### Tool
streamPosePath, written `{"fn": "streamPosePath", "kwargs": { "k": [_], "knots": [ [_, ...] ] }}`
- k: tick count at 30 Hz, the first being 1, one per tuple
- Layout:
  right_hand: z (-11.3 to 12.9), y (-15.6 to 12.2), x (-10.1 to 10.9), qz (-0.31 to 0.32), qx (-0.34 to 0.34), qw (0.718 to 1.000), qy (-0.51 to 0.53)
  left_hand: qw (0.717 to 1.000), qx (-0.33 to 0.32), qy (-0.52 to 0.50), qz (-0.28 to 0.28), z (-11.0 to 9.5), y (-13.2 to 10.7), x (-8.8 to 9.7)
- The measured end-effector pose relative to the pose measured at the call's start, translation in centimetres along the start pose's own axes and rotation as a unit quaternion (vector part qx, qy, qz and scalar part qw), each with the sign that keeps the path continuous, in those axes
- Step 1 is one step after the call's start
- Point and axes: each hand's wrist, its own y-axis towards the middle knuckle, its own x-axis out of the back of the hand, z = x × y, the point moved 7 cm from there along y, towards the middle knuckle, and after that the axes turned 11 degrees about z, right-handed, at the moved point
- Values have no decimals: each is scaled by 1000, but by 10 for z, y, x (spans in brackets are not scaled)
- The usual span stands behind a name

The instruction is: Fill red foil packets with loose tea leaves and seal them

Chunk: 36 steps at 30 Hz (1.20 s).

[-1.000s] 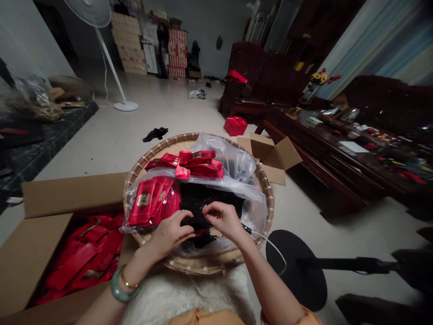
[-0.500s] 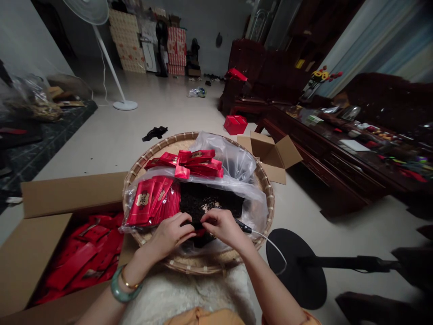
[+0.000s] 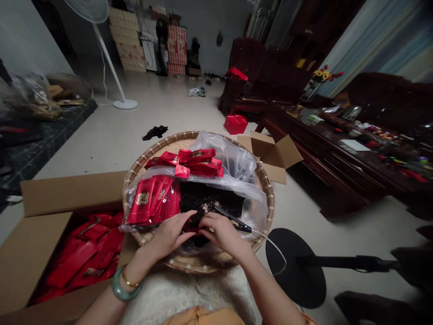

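Note:
My right hand (image 3: 221, 232) is closed, its fingertips pinching a small red packet (image 3: 193, 230) low over the front of the round bamboo tray (image 3: 189, 266). Most of the packet is hidden by the fingers. Just left of it, my left hand (image 3: 169, 234) has thumb and index finger apart, the thumb at the packet's edge. Beyond both hands is a heap of dark crumbly leaves (image 3: 196, 196) on clear plastic. A black tong-shaped tool like a hair straightener (image 3: 241, 225), with a white cord, lies spread beside my right hand. Flat red packets (image 3: 152, 201) are stacked at the left.
Filled red packets (image 3: 199, 162) lie at the tray's far side. A cardboard box (image 3: 72, 194) of red packets stands at the left. An opened carton (image 3: 270, 155), a black round base (image 3: 296, 266) and a dark wooden table (image 3: 304, 153) are on the right.
My left thumb and index finger have spread apart from their pinch. My right hand has shifted slightly down and left, showing more of the red packet and the tool's upper arm.

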Motion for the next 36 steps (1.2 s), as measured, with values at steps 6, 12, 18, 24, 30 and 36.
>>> {"fn": "streamPosePath", "kwargs": {
  "k": [6,12,18,24,30,36],
  "knots": [
    [3,-2,5,-39,37,999,11,991,37,-122,-45,11,2,0],
    [-13,4,17,-125,8,985,119,945,133,-287,-81,35,11,-11],
    [-38,14,20,-180,-38,964,192,906,205,-358,-99,44,20,-19],
    [-54,19,7,-139,-59,918,367,871,230,-425,-91,49,23,-29],
    [-70,21,-4,-154,-105,854,485,802,229,-551,-39,42,28,-45],
    [-80,19,-2,-182,-135,854,469,770,257,-583,38,27,19,-67]
  ]
}}
